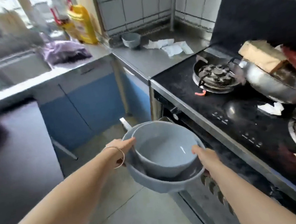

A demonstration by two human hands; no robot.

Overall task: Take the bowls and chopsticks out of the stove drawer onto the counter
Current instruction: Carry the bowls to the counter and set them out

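Note:
Both hands hold a large grey-blue bowl [158, 182] with a smaller grey-blue bowl [164, 151] nested inside it, lifted above the floor in front of the stove. My left hand [121, 150] grips the left rim and wears a thin bangle. My right hand [205, 158] grips the right rim. Behind the bowls, part of the open stove drawer [126, 123] shows, its inside hidden. Another small grey-blue bowl [131, 39] stands on the steel counter [155, 58] near the tiled corner. No chopsticks are visible.
The black stove [238, 117] on the right has two burners, a steel wok [269, 81] and clutter. Crumpled white paper [170, 46] lies on the counter. A yellow oil bottle [83, 24] and purple bag [65, 51] sit by the sink. A black surface is on the left.

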